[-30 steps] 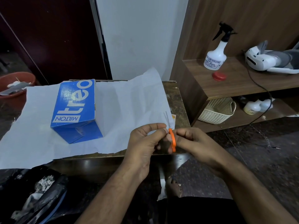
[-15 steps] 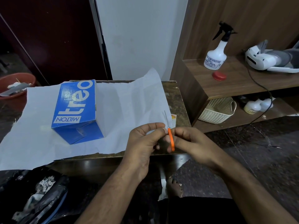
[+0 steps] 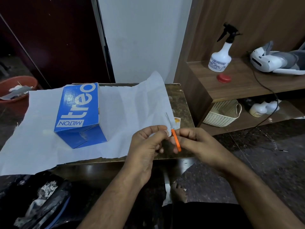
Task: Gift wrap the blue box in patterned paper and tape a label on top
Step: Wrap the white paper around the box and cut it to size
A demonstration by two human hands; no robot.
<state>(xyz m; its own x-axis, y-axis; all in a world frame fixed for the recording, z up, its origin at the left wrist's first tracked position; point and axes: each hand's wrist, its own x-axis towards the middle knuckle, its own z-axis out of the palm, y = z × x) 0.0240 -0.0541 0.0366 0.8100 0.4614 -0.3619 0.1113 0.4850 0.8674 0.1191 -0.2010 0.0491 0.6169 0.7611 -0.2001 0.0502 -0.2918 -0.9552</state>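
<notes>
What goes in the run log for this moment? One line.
box unwrapped on paper | right hand grips orange scissors | left hand pinches small piece

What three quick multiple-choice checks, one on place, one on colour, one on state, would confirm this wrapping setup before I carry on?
1. Where does the blue box sit?
A. On the white paper sheet on the table
B. On the wooden shelf
C. In the cream basket

2. What colour is the handle of the scissors?
A. Green
B. Orange
C. Black

3. What state is the box in?
A. Fully wrapped
B. Wrapped and labelled
C. Bare, unwrapped

Key: 1 A, the paper lies flat under the box. 2 B, the orange handle shows between the left hand and right hand. 3 C, its printed blue sides are fully exposed.
</notes>
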